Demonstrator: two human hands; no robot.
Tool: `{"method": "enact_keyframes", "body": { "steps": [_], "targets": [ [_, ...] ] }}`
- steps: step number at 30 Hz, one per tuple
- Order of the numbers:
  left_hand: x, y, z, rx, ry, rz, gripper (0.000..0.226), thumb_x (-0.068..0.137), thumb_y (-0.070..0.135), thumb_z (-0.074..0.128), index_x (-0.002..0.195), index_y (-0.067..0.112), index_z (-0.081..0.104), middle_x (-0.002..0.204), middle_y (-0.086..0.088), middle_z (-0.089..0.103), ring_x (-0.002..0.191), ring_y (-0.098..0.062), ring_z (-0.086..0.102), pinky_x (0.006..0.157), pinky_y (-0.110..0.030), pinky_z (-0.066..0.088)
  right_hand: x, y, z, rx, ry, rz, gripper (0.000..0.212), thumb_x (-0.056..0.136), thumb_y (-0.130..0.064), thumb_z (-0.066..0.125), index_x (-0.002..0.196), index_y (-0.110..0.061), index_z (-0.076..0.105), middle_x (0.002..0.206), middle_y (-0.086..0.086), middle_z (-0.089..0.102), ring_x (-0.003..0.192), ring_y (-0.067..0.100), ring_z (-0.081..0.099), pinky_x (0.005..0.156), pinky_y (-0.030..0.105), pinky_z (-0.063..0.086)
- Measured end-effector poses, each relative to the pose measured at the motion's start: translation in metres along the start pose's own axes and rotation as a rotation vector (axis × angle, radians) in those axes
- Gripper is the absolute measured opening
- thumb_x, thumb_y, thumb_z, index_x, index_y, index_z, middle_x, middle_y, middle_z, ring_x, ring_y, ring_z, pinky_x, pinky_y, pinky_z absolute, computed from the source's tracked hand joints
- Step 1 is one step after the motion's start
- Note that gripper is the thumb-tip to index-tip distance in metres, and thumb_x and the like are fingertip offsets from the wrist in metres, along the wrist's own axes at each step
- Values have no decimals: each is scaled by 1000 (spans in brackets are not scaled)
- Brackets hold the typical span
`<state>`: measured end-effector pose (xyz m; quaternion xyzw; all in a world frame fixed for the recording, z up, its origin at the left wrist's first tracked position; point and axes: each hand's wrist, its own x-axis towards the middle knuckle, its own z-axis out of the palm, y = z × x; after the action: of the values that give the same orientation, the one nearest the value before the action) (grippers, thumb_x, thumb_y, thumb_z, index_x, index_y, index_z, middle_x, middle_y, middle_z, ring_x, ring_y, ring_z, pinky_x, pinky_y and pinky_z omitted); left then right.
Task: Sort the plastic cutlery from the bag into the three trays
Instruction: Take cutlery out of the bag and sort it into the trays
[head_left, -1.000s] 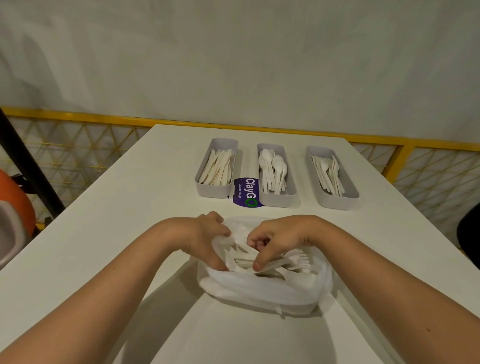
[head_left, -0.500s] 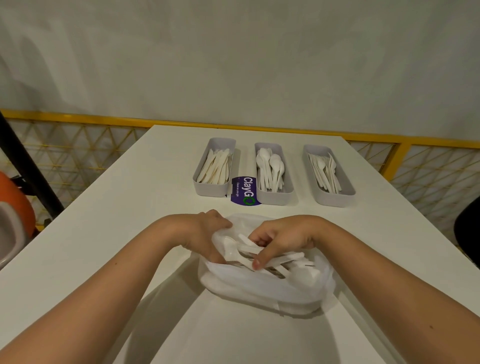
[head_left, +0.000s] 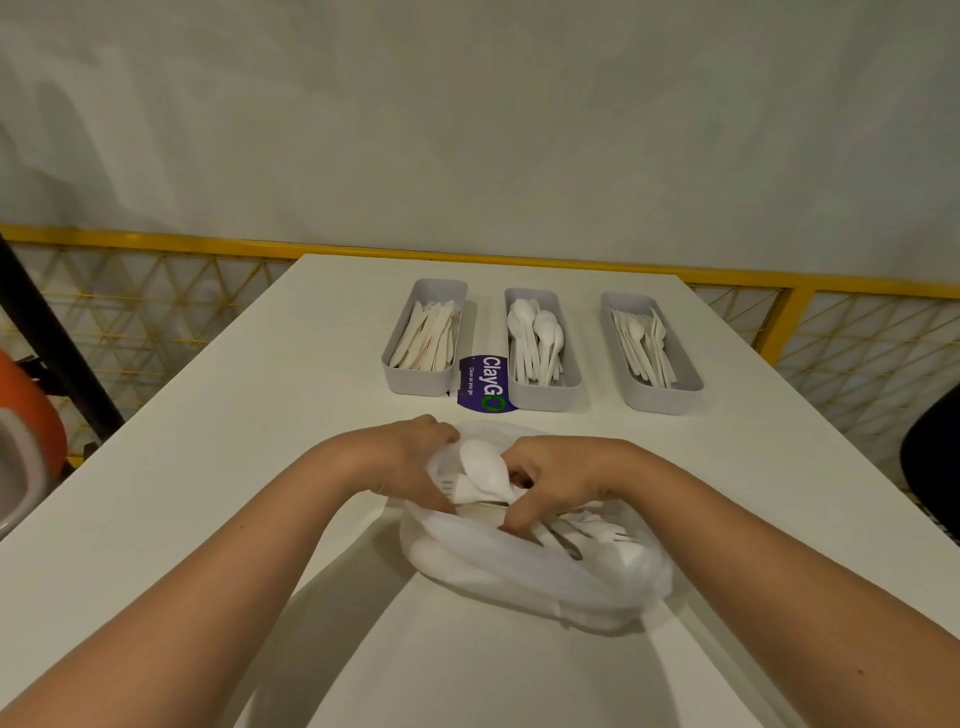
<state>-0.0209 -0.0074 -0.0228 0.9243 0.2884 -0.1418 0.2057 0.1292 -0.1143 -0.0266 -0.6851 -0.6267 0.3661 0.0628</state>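
Note:
A white plastic bag (head_left: 524, 577) of white cutlery lies on the white table (head_left: 208, 467) in front of me. My left hand (head_left: 410, 462) grips the bag's left rim and holds it apart. My right hand (head_left: 550, 478) is inside the bag's mouth, fingers closed on a white spoon (head_left: 480, 465) whose bowl sticks up between the hands. Forks (head_left: 597, 530) lie loose in the bag. Beyond stand three grey trays: the left tray (head_left: 415, 382) with knives, the middle tray (head_left: 543, 397) with spoons, the right tray (head_left: 662, 400) with forks.
A purple ClayGo sticker (head_left: 483, 387) lies on the table between the left and middle trays. A yellow railing (head_left: 156, 241) with mesh runs behind the table. An orange object (head_left: 26, 431) sits off the table's left edge, a dark shape (head_left: 935, 447) off the right.
My right hand has drawn a spoon up out of the pile toward the bag's left rim. The left hand keeps its grip on the bag.

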Motion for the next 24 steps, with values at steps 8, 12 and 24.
{"method": "enact_keyframes", "body": {
  "steps": [8, 12, 24],
  "targets": [
    [-1, -14, -2, -16, -45, -35, 82, 78, 32, 72, 144, 25, 25, 134, 6, 35, 119, -19, 47, 97, -38, 47, -8, 16, -8, 162, 152, -8, 15, 82, -8, 58, 97, -9, 58, 81, 3, 53, 73, 15, 48, 69, 30, 37],
    [-2, -15, -6, 13, -83, -52, 72, 78, 32, 71, 139, 25, 33, 119, 5, 37, 109, -20, 53, 80, -28, 49, -8, 20, -7, 463, 202, -45, 8, 88, -6, 57, 82, -10, 56, 66, 7, 61, 59, 15, 56, 63, 31, 47],
    [-9, 2, -28, -52, 39, 43, 70, 67, 50, 77, 127, 36, 44, 132, 8, 32, 121, -14, 39, 102, -28, 39, -4, 8, -29, 1092, 351, -240, 19, 95, -4, 44, 81, -1, 56, 64, 7, 58, 49, 13, 52, 49, 23, 45]
  ]
}}
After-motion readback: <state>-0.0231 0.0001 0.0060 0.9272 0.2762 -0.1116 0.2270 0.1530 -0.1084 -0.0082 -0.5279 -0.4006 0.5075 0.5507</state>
